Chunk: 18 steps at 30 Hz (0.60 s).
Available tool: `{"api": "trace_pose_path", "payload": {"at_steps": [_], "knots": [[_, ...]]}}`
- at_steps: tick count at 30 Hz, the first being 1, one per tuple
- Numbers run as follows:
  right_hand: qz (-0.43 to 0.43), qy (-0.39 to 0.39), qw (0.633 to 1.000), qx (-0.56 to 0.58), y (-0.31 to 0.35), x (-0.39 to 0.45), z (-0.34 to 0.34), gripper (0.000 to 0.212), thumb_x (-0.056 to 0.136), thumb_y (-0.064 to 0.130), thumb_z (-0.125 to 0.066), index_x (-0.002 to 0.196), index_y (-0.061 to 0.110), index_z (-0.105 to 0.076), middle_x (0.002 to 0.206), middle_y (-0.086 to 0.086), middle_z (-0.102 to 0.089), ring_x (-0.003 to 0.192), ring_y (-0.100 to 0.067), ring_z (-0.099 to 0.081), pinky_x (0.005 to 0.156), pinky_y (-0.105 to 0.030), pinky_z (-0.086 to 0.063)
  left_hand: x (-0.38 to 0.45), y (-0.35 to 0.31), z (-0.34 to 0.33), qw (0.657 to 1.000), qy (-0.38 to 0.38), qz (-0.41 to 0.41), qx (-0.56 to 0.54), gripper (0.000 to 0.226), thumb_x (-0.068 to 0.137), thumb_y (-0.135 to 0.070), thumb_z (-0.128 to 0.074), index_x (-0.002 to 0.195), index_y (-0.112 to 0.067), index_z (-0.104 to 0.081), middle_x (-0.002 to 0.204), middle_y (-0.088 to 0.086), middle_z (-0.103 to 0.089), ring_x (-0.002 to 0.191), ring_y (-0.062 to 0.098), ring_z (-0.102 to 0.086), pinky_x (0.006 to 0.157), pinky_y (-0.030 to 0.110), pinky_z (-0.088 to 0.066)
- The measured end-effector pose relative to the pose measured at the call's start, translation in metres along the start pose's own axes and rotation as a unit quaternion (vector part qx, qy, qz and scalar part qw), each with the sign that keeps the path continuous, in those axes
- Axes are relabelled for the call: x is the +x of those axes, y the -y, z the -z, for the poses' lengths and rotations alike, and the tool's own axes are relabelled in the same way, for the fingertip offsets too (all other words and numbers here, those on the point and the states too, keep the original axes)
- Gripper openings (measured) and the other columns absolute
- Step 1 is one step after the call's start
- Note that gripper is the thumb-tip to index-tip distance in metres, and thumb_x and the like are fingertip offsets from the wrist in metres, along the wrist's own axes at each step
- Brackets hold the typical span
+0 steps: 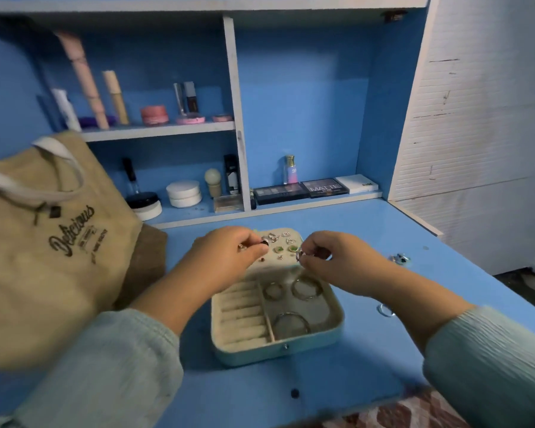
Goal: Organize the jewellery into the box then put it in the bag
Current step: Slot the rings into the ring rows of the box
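Over the open jewellery box (277,316), left hand (229,254) pinches an earring (264,242); right hand (331,261) pinches another, lid panel (280,247) at twelve o'clock.

Both arms reach forward, hands close together, fingers pinched.

The left hand (226,254) comes in from the lower left, forearm bare above a pale green sleeve (105,366) pushed back near the elbow; its fingers curl down and the fingertips (258,246) pinch something small and round. The right hand (325,257) comes in from the lower right, its sleeve (488,362) the same pale ribbed cloth; the wrist bends inward and thumb and fingers are gathered at a small shiny piece at the tips. The two hands sit level, knuckles up, near each other but apart.
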State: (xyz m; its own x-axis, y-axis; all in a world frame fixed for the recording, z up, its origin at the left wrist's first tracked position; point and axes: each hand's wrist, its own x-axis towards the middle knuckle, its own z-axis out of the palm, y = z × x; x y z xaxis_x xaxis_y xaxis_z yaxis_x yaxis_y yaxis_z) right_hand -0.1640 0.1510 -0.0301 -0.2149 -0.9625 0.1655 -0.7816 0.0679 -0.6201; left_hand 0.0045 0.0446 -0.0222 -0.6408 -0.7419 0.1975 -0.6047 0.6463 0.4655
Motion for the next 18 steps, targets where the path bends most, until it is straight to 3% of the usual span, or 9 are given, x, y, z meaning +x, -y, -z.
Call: {"api": "trace_pose_path", "payload": {"at_steps": [3, 5, 8, 11, 16, 18], "knots": [[0.020, 0.019, 0.999, 0.021, 0.012, 0.012, -0.016, 0.014, 0.091, 0.021, -0.054, 0.078, 0.017, -0.053, 0.074, 0.005, -0.053, 0.063, -0.008, -0.046, 0.053, -0.010, -0.036, -0.011, 0.024, 0.003, 1.000, -0.008, 0.002, -0.027, 0.011, 0.089, -0.036, -0.058, 0.078, -0.037, -0.057, 0.090, -0.017, -0.057, 0.090, 0.008, -0.054, 0.077, 0.026, -0.041], [0.034, 0.032, 0.999, 0.023, 0.019, 0.020, -0.024, 0.018, 0.091, 0.019, -0.054, 0.074, 0.016, -0.051, 0.071, 0.005, -0.049, 0.059, -0.005, -0.041, 0.053, -0.009, -0.035, -0.018, 0.035, 0.005, 0.998, -0.022, 0.011, -0.056, 0.015, 0.087, -0.035, -0.061, 0.073, -0.039, -0.056, 0.089, -0.017, -0.061, 0.088, 0.007, -0.057, 0.077, 0.026, -0.044], [0.056, 0.047, 0.997, 0.008, 0.025, 0.032, -0.032, 0.010, 0.089, 0.020, -0.058, 0.083, 0.012, -0.060, 0.076, -0.003, -0.057, 0.062, -0.007, -0.046, 0.055, -0.009, -0.036, -0.024, 0.048, 0.004, 0.993, -0.045, 0.022, -0.107, 0.012, 0.080, -0.037, -0.068, 0.074, -0.039, -0.058, 0.081, -0.015, -0.065, 0.078, 0.003, -0.059, 0.071, 0.021, -0.045], [0.063, 0.081, 0.994, 0.047, 0.029, 0.040, -0.036, 0.004, 0.088, 0.019, -0.060, 0.092, 0.020, -0.060, 0.081, -0.001, -0.067, 0.064, -0.006, -0.055, 0.057, -0.008, -0.041, -0.025, 0.055, -0.002, 0.984, -0.038, 0.034, -0.171, 0.015, 0.078, -0.040, -0.068, 0.084, -0.042, -0.055, 0.084, -0.016, -0.066, 0.080, 0.003, -0.062, 0.073, 0.021, -0.046], [0.078, 0.076, 0.993, 0.051, 0.025, 0.046, -0.041, 0.009, 0.088, 0.017, -0.060, 0.093, 0.025, -0.061, 0.085, -0.004, -0.068, 0.069, -0.012, -0.058, 0.061, -0.014, -0.044, -0.029, 0.056, -0.006, 0.993, -0.022, -0.011, -0.115, 0.016, 0.089, -0.034, -0.056, 0.091, -0.049, -0.051, 0.089, -0.029, -0.059, 0.089, -0.011, -0.056, 0.075, 0.010, -0.043], [0.091, 0.069, 0.992, 0.048, 0.024, 0.047, -0.043, 0.008, 0.088, 0.018, -0.061, 0.090, 0.026, -0.062, 0.082, -0.003, -0.067, 0.064, -0.005, -0.054, 0.061, -0.011, -0.042, -0.031, 0.057, -0.005, 0.995, -0.029, -0.025, -0.091, 0.017, 0.092, -0.032, -0.053, 0.097, -0.048, -0.053, 0.087, -0.032, -0.056, 0.087, -0.016, -0.054, 0.073, 0.005, -0.040]]}}
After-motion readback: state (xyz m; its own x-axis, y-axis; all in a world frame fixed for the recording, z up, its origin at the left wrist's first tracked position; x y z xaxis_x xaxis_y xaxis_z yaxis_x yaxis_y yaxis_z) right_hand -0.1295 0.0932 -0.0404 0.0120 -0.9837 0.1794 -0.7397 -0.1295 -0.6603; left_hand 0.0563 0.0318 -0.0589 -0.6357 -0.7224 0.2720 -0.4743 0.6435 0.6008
